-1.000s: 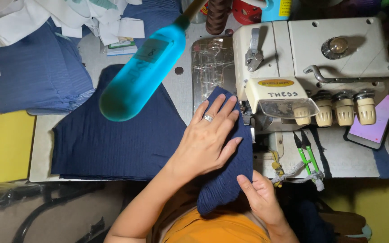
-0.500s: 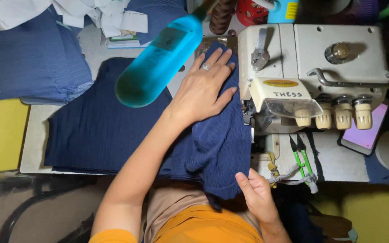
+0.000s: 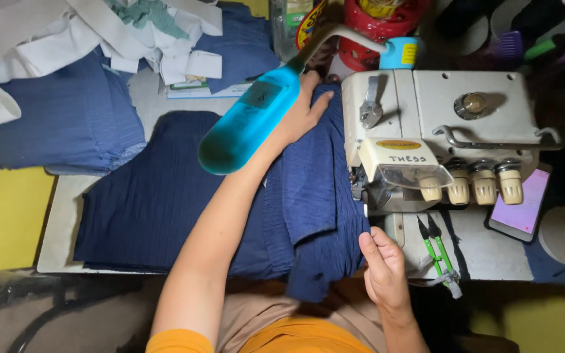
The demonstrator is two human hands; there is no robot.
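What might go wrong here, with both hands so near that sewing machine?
The right hand pinches the navy fabric right beside the sewing machine and its needle area, so fingers might get nicked. The left hand reaches under the blue lamp and may bump it. The green snips lie open-tipped near the right hand.

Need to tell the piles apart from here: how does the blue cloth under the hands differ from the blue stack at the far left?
The blue cloth lies spread out flat beside the sewing machine; the folded stack sits piled up at the table's corner. The left hand presses the cloth and the right hand pinches its edge; nothing touches the stack. White scraps overlap the stack, not the cloth. Both are dark blue with a ribbed texture.
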